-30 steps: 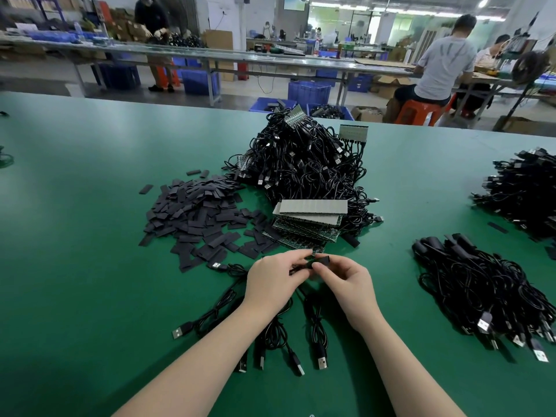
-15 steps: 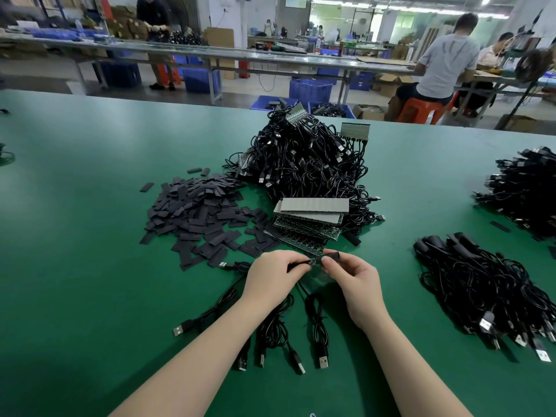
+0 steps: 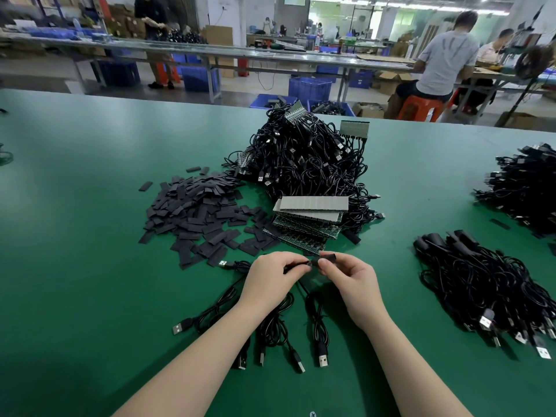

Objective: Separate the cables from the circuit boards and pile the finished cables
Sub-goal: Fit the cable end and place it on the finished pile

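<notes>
- Nearest, loose black cables (image 3: 319, 329) lie on the green tabletop (image 3: 75, 266), their plugs pointing toward the person.
- Above them, the left hand (image 3: 270, 281) and right hand (image 3: 352, 281) meet, each with a narrow pinching grip on 1 cable end (image 3: 313, 261).
- That cable end spans the gap between both grips, long axis running left to right, nearly level; the sleeved tip points right under the right fingertips (image 3: 326, 263).
- To the right lies a pile of finished cables (image 3: 487, 290).
- Just beyond the hands sits a stack of circuit boards (image 3: 307, 221), with black sleeves (image 3: 195, 212) heaped to its left.
- Farther back rises a tangled heap of cables (image 3: 301, 158).
</notes>
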### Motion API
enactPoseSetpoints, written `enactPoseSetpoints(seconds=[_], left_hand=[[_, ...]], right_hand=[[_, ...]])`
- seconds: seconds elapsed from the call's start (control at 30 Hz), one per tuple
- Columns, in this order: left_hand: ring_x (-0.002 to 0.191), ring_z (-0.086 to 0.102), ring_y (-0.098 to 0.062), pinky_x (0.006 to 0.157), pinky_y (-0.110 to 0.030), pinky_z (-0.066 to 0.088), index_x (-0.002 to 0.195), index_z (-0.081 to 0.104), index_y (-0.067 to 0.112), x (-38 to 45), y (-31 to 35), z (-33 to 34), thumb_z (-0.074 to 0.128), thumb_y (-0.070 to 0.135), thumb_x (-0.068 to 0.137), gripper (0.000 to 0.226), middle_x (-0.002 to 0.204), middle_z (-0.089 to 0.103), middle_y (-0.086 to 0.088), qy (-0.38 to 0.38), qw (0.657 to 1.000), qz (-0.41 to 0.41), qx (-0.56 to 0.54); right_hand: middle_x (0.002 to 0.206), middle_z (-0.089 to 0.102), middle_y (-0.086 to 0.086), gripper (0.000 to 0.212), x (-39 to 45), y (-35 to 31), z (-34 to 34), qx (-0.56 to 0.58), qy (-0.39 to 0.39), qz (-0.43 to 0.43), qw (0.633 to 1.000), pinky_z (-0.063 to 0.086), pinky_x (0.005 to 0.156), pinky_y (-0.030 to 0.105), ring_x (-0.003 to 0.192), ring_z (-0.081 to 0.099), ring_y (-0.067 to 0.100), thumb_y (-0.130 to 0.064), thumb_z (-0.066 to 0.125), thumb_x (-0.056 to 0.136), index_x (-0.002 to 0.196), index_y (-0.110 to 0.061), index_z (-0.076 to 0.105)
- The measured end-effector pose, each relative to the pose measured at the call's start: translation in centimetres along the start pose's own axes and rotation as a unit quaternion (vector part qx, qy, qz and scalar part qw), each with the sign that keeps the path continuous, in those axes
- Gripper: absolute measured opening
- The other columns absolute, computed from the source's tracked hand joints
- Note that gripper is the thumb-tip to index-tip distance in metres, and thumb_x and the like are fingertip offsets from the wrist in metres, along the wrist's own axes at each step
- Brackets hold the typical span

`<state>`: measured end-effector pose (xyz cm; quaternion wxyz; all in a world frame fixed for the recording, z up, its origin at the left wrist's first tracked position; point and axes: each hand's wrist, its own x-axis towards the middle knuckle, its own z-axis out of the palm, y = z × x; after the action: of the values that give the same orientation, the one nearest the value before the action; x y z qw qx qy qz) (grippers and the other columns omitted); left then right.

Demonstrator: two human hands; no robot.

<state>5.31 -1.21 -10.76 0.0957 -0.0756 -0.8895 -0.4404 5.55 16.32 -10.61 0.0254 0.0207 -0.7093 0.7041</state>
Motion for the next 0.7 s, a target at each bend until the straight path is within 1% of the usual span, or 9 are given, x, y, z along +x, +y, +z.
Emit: enactPoseSetpoints(seconds=[0.2,0.3,0.37,0.43,0.53,0.6,0.7], left_hand=[[0.087,0.062,0.009,0.077,-0.016,0.05,0.097,0.075,0.037,-0.11,0.05,-0.04,0.07,0.043,0.083,0.016,0.092,0.071,0.025,0.001,1.0,-0.005,-0.027],[0.086,0.062,0.01,0.077,-0.016,0.05,0.091,0.073,0.042,-0.22,0.12,-0.16,0.072,0.042,0.081,0.01,0.089,0.07,0.029,-0.005,0.999,-0.012,-0.049],[0.086,0.062,0.011,0.078,-0.016,0.049,0.088,0.072,0.044,-0.26,0.14,-0.24,0.074,0.041,0.08,0.009,0.088,0.069,0.03,-0.006,0.998,-0.013,-0.059],[0.086,0.062,0.011,0.079,-0.014,0.049,0.089,0.074,0.041,-0.32,0.13,-0.28,0.075,0.04,0.08,0.009,0.086,0.069,0.031,-0.009,0.998,-0.013,-0.058],[0.085,0.062,0.011,0.078,-0.014,0.049,0.09,0.075,0.039,-0.37,0.06,-0.27,0.075,0.039,0.08,0.01,0.084,0.069,0.029,-0.004,0.998,-0.011,-0.057],[0.085,0.062,0.01,0.078,-0.015,0.05,0.095,0.076,0.035,-0.36,0.06,-0.13,0.074,0.04,0.081,0.015,0.088,0.071,0.025,0.006,0.998,-0.011,-0.057],[0.086,0.061,0.012,0.077,-0.012,0.049,0.098,0.077,0.032,-0.3,0.07,0.1,0.073,0.044,0.081,0.022,0.091,0.072,0.023,0.026,0.999,-0.017,-0.036]], right_hand=[[0.086,0.077,0.003,0.012,-0.04,-0.06,0.32,-0.016,-0.002,-0.001,1.0,0.054,0.073,0.017,0.076,0.068,0.007,-0.012,0.076,0.087,0.092,-0.023,0.077],[0.087,0.077,0.007,0.012,-0.09,-0.05,0.36,-0.021,-0.001,-0.002,1.0,0.053,0.072,0.017,0.075,0.066,0.007,-0.013,0.076,0.087,0.09,-0.025,0.077],[0.087,0.077,0.007,0.012,-0.11,-0.11,0.28,-0.021,-0.004,-0.001,1.0,0.053,0.072,0.018,0.075,0.066,0.007,-0.015,0.076,0.087,0.088,-0.026,0.078],[0.088,0.077,0.006,0.012,-0.09,-0.19,0.13,-0.02,-0.013,0.005,1.0,0.053,0.075,0.021,0.077,0.067,0.008,-0.016,0.075,0.088,0.087,-0.027,0.078],[0.088,0.078,0.001,0.013,-0.16,-0.3,0.15,-0.027,-0.03,-0.001,0.999,0.053,0.074,0.018,0.081,0.069,0.007,-0.015,0.074,0.089,0.089,-0.027,0.078],[0.087,0.077,-0.004,0.018,-0.36,-0.31,0.39,-0.025,-0.017,-0.017,0.999,0.051,0.073,0.015,0.08,0.069,0.005,-0.014,0.073,0.089,0.096,-0.03,0.076],[0.088,0.077,-0.007,0.034,-0.71,-0.01,0.68,-0.047,0.035,-0.044,0.997,0.052,0.073,0.014,0.076,0.068,0.004,-0.016,0.075,0.088,0.117,-0.034,0.07]])
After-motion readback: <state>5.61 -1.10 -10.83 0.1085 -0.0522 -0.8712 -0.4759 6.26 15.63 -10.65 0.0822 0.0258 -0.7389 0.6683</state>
